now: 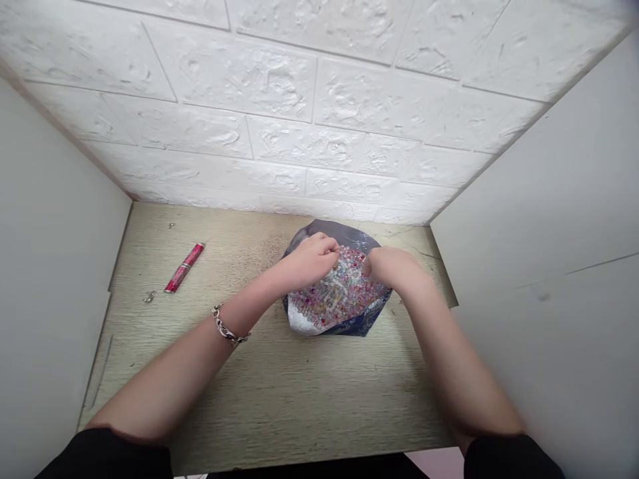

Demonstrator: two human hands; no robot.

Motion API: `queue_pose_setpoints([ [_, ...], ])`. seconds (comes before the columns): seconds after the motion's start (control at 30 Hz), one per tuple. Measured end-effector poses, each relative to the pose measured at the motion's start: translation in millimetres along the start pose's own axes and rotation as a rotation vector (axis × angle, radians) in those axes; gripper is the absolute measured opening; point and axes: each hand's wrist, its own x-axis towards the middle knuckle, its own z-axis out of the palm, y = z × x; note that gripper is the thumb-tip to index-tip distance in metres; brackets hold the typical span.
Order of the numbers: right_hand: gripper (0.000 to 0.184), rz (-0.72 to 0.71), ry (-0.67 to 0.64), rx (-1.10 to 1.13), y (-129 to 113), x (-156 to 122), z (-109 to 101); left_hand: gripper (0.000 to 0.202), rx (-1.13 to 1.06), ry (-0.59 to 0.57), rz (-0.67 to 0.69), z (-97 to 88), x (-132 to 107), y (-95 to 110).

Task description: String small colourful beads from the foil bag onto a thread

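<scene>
An open foil-like bag [344,233] lies on the wooden tabletop, full of small beads [344,293] in pink, red, white and clear tones. Over the bag's left side is my left hand [315,256], fingers curled together in a pinch; what they hold, if anything, is too small to name. At the bag's right edge my right hand [392,267] bends down to the beads with its fingers drawn together. Its fingertips are mostly hidden, and so is anything between them. A silver chain bracelet [229,327] circles my left wrist.
A red tube-shaped item [184,268] lies on the tabletop [309,392] to the left, with small metallic bits [150,297] near it. A white brick-patterned wall [279,140] stands behind. White panels [539,199] close in both sides.
</scene>
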Motion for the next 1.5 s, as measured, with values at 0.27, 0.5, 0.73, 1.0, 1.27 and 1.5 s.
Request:
queue_pose_setpoints([
  [0.27, 0.028, -0.009, -0.003, -0.045, -2.7, 3.3, 2.4, 0.021, 0.03, 0.081, -0.091, 0.5, 0.6, 2.7],
  [0.5, 0.028, 0.05, 0.069, -0.085, -8.9, 4.7, 8.8, 0.022, 0.05, 0.08, -0.088, 2.1, 0.4, 4.0],
  [0.73, 0.031, 0.039, 0.123, -0.087, -16.4, 2.8, 10.4, 0.022, 0.054, 0.079, -0.062, 1.2, -0.5, 6.0],
  [1.0, 0.031, 0.049, 0.109, -0.079, -16.9, 3.3, 11.5, 0.021, 0.043, 0.133, -0.049, 1.0, 1.1, 3.2],
  [1.27, 0.03, 0.034, 0.072, -0.103, -16.7, 4.6, 13.3, 0.02, 0.011, 0.159, -0.064, 1.1, -0.6, 3.9],
  [1.5, 0.027, 0.032, 0.028, -0.102, -12.2, 10.0, 13.5, 0.019, 0.024, 0.236, -0.076, 0.7, -1.6, 6.7],
])
